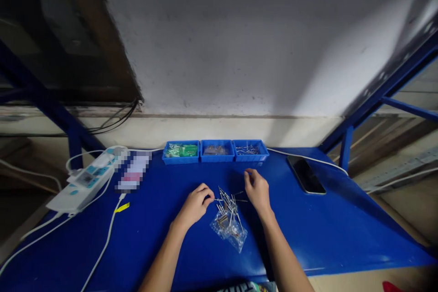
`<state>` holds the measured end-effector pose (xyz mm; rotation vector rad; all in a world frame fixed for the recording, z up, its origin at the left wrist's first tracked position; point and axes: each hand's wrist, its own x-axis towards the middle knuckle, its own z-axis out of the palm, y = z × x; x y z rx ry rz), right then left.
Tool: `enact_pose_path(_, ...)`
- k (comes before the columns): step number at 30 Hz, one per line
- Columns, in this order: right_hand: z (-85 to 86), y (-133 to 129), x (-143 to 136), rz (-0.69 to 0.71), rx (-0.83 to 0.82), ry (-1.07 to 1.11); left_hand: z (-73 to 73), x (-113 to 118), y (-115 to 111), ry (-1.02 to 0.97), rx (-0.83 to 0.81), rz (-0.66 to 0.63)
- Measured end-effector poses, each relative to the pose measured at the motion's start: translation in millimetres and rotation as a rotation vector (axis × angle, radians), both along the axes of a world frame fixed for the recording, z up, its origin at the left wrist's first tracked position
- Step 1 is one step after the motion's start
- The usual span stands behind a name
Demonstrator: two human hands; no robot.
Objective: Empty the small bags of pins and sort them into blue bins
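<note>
A loose pile of thin metal pieces (230, 205) lies on the blue table between my hands, beside crumpled clear plastic bags (234, 236). My left hand (196, 203), just left of the pile, pinches one end of a slim metal piece (218, 199) between thumb and finger. To the pile's upper right, my right hand (256, 187) is raised with its fingertips pressed together; whatever they hold, if anything, is too small to make out.
Three blue bins stand in a row at the back: one with green bags (181, 160), one with bagged pieces (216, 158), one with metal pieces (252, 157). A black phone (306, 174) lies right; a power strip (84, 185) and cables are left.
</note>
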<state>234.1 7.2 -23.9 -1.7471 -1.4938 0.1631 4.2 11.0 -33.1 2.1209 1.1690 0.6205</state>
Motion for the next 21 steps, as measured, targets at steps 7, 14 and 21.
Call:
enact_pose_path(7,-2.6,-9.8,-48.0,0.380,0.035,0.005,-4.1,4.0,-0.6,0.073,0.046,0.042)
enact_pose_path(14,-2.2,-10.3,-44.0,0.411,0.041,0.000,-7.4,6.6,1.0,0.014,0.106,0.114)
enact_pose_path(21,3.8,-13.5,-46.8,0.554,0.061,-0.064,-12.1,4.6,7.8,-0.148,0.084,0.304)
